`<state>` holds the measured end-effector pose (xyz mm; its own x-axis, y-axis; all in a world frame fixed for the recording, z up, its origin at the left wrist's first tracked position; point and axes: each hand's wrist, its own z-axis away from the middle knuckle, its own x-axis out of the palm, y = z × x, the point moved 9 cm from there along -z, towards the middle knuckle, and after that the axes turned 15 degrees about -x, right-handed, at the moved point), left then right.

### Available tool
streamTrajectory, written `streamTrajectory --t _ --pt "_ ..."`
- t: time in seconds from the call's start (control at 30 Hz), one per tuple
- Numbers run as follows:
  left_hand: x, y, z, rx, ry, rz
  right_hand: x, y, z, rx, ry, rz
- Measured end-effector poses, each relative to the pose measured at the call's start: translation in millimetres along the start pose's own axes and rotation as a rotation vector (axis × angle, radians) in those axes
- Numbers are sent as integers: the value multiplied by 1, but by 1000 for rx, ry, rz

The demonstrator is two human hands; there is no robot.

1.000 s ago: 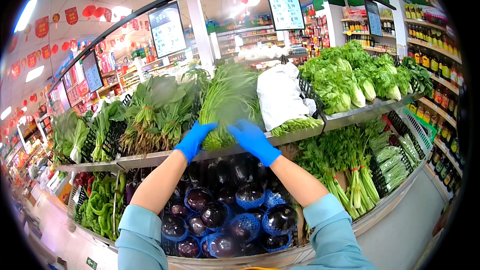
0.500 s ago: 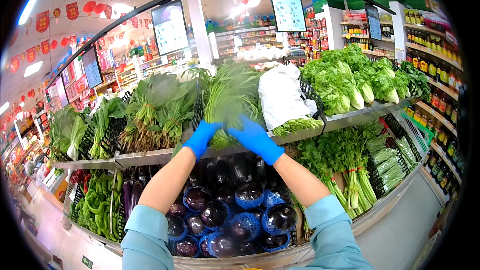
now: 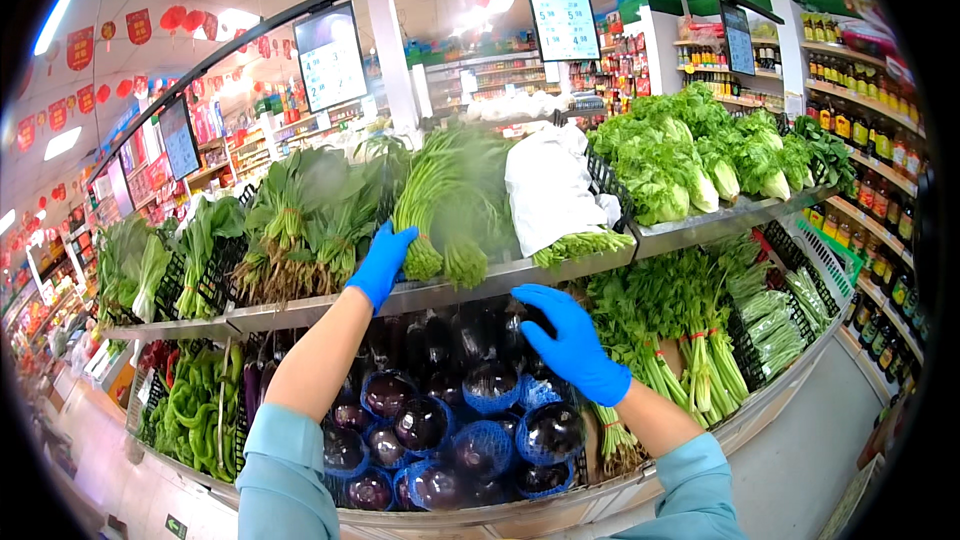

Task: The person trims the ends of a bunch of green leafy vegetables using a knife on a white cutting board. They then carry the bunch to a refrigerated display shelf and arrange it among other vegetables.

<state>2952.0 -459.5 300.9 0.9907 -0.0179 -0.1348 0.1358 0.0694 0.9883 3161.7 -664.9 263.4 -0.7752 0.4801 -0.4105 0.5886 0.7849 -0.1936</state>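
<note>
Bunches of long thin green stems (image 3: 428,210) lie on the upper shelf, their cut ends towards me. My left hand (image 3: 380,268), in a blue glove, rests against the left side of these bunches, fingers and thumb extended rather than wrapped round them. Lower and to the right, my gloved right hand (image 3: 572,342) hangs in front of the shelf edge, fingers stretched out and thumb apart, holding nothing. Beneath it are round dark eggplants (image 3: 553,433) in blue foam nets. A white covering (image 3: 548,188) lies over more green stems just right of the bunches.
A metal shelf edge (image 3: 300,311) runs across in front of me. Leafy greens with roots (image 3: 290,225) lie left, lettuce (image 3: 660,160) right. Below are green peppers (image 3: 200,415) and celery (image 3: 705,370). Hanging screens (image 3: 562,15) are overhead.
My right hand has drawn back from the stem bunches, down and to the right. My left hand has shifted slightly left and stays at the bunches. The view has shifted a little.
</note>
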Motion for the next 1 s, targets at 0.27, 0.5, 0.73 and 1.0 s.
streamTrajectory --t 0.27,0.5,0.73,1.0 --pt "6 -13 -26 -11 -286 -10 -16 1 53 123 -18 -103" --pt "-16 -5 41 353 86 -359 -4 15 106 331 -142 -239" --pt "-57 -65 109 380 19 -278 20 8 125 327 -263 -315" --pt "-174 -228 177 132 213 45 27 28 210 563 -233 -383"
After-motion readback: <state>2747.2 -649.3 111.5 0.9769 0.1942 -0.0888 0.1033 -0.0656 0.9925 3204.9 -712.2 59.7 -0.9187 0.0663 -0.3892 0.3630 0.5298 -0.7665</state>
